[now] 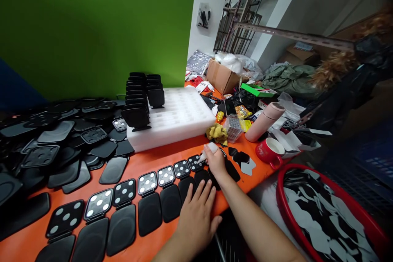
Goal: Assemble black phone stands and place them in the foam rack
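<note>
A small white squeeze bottle [209,150] is in my right hand [216,163], its nozzle tipped down at a black square piece with round pale spots [195,163]. Whether the tip touches that piece I cannot tell. My left hand [198,208] lies flat with fingers spread, the fingertips over the black flaps at the right part of the row. Along the row, several hinged black cases lie unfolded, each with a spotted square half, like this one [99,204], and a plain flap, like this one [122,229].
Loose black pieces [67,131] heap up at left. A white foam block [175,118] holds upright black cases [136,102]. To the right stand a pink bottle [265,120], a red mug [270,151] and a yellow cloth [217,132]. A red tub [282,196] holds black and white scraps.
</note>
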The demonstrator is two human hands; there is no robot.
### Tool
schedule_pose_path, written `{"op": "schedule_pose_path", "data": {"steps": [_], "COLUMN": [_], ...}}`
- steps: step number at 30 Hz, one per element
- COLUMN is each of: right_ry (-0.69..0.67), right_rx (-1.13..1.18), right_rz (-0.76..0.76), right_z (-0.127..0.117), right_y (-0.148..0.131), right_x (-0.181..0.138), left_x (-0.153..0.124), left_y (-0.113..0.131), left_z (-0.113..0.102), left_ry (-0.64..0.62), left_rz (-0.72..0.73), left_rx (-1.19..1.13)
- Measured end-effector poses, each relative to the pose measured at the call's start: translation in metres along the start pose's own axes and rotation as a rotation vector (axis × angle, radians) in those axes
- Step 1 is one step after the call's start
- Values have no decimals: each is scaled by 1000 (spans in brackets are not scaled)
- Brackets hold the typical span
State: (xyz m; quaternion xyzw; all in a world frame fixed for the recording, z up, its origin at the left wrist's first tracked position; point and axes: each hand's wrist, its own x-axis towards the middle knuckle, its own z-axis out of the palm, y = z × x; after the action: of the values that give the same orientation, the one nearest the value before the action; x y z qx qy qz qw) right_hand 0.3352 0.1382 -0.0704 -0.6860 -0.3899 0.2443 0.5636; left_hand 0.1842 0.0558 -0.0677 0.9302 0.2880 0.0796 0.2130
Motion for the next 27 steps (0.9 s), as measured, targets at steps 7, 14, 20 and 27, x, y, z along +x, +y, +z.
{"op": "schedule_pose_path", "data": {"steps": [7,14,20,27], "right_ry": [16,25,34,32], "right_rx": [-144,-175,-120,-57], "right_rz": [-78,-85,-59,-23], "right_z": [4,3,13,17], "right_y": [2,2,3,4], "right_x": [-6,-2,4,8], "left_x": [-9,-9,-10,-10], "left_y": [-6,-5,-6,-7], "left_z": [14,14,16,16], "left_ry": [20,53,63,65], "left_rz": [-10,-9,-7,4], "left_rx": [54,53,40,52]}}
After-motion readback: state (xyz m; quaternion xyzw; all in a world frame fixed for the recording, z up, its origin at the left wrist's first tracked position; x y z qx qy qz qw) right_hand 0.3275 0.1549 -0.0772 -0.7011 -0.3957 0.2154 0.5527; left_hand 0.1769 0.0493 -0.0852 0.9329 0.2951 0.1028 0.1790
